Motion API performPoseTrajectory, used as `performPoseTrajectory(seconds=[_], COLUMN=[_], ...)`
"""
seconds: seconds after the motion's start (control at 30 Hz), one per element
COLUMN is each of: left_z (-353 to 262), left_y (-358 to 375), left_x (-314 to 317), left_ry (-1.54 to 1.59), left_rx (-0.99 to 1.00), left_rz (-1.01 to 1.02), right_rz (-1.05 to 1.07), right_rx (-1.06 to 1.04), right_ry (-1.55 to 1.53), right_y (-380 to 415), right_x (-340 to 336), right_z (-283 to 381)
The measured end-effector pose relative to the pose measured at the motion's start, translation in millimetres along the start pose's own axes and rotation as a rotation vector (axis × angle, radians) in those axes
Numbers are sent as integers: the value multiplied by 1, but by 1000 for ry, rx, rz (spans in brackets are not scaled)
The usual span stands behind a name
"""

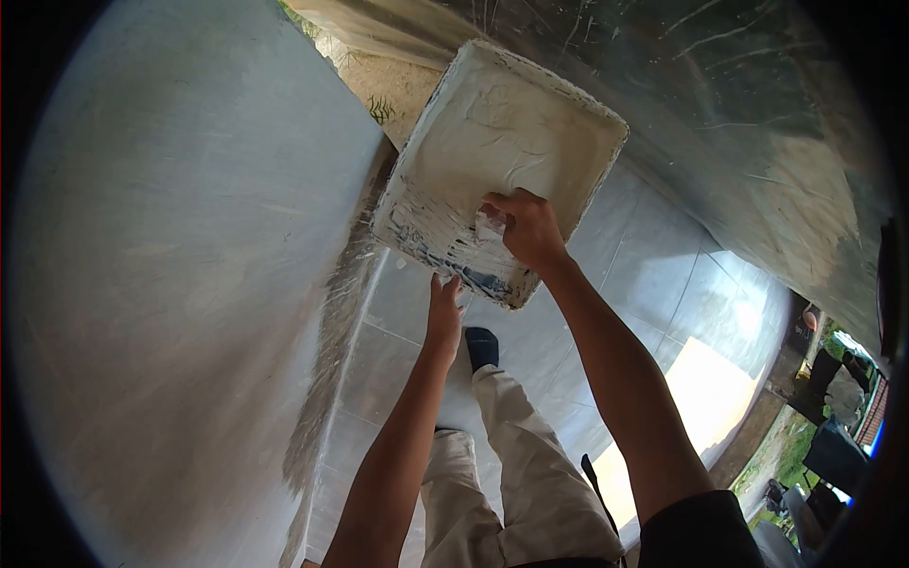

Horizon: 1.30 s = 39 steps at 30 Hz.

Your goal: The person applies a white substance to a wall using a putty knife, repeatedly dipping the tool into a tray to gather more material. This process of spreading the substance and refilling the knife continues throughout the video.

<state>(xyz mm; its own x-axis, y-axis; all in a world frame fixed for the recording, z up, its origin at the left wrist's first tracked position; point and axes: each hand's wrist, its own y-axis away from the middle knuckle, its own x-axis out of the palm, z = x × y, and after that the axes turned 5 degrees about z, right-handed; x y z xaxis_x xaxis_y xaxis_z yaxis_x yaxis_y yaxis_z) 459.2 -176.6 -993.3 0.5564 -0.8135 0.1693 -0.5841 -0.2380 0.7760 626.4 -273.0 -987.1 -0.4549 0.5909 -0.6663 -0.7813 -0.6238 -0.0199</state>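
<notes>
A paint tray (530,123), crusted along its rim, holds thick off-white paint and stands out in front of me at a slant. Streaks of paint cover its dark lower end. My right hand (532,230) is closed over that lower part, gripping a small whitish paint-coated tool (490,225); its exact kind is hidden by the fingers and the paint. At the tray's near edge is my left hand (445,310), its fingers curled against the rim, partly out of sight beneath it.
A large grey wall (199,237) rises on the left, with a rough unfinished strip at its base. Grey tiles (625,246) cover the floor under my feet. Scratched dark sheeting (739,85) hangs at upper right. Bags and grass (795,454) lie outside at lower right.
</notes>
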Motion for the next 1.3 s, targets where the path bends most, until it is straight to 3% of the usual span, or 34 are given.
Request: performPoseTrajectory(seconds=[0.37,0.43,0.63,0.87,1.0,1.3], left_z=[6,6,11,5,5,3], left_y=[-1,0,-3,1,2,3], left_x=[1,2,-1,-3,-8,-2], left_ry=[26,60,70,107,84,80], left_rx=[40,27,41,41,34,26], left_rz=[-9,-5,-10,-7,20,25], right_rz=[-1,30,-47,-50,-48,136], right_rx=[-4,57,50,100,90,0], right_ry=[-62,-192,-113,10,-75,-151], right_y=[26,31,32,40,36,27], right_x=[21,18,-4,25,25,20], right_z=[12,19,9,20,16,5])
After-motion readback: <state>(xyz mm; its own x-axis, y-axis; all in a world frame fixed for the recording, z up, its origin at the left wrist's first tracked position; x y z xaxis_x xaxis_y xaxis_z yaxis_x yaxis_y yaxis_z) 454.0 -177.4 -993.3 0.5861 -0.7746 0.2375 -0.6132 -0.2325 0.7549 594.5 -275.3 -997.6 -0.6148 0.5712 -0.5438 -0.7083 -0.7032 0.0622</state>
